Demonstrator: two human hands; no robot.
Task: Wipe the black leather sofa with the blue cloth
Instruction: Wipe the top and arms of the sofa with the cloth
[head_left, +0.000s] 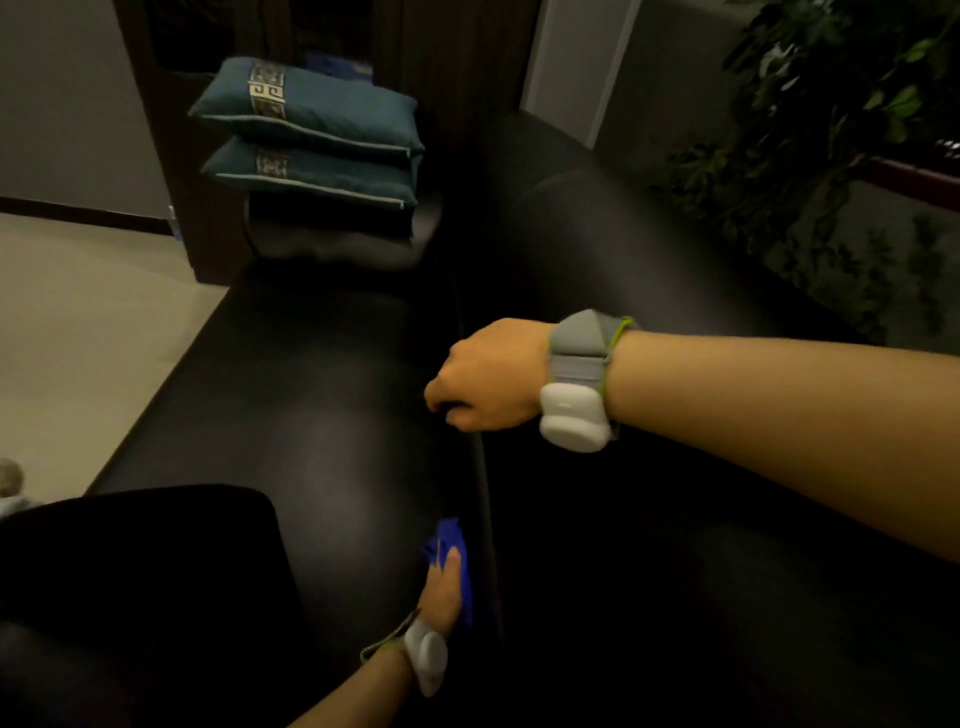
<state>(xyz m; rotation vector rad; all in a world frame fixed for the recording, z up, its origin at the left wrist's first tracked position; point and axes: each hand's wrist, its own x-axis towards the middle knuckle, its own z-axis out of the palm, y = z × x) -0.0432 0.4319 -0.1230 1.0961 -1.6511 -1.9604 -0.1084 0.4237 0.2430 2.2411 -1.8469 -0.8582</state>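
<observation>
The black leather sofa (332, 415) fills the middle of the view, its seat running away from me and its backrest rising on the right. My left hand (444, 587) presses the blue cloth (452, 540) onto the seat, close to the crease under the backrest. The cloth is bunched, and part of it is hidden under my hand. My right hand (488, 382) reaches in from the right and rests at the crease further along, its fingers curled down into the gap and mostly hidden. Both wrists wear grey bands with white pods.
Two teal cushions (311, 140) are stacked on darker ones at the sofa's far end. A leafy plant (831, 130) stands behind the backrest on the right. Pale floor (78, 322) lies to the left. A dark clothed leg (140, 597) covers the near left.
</observation>
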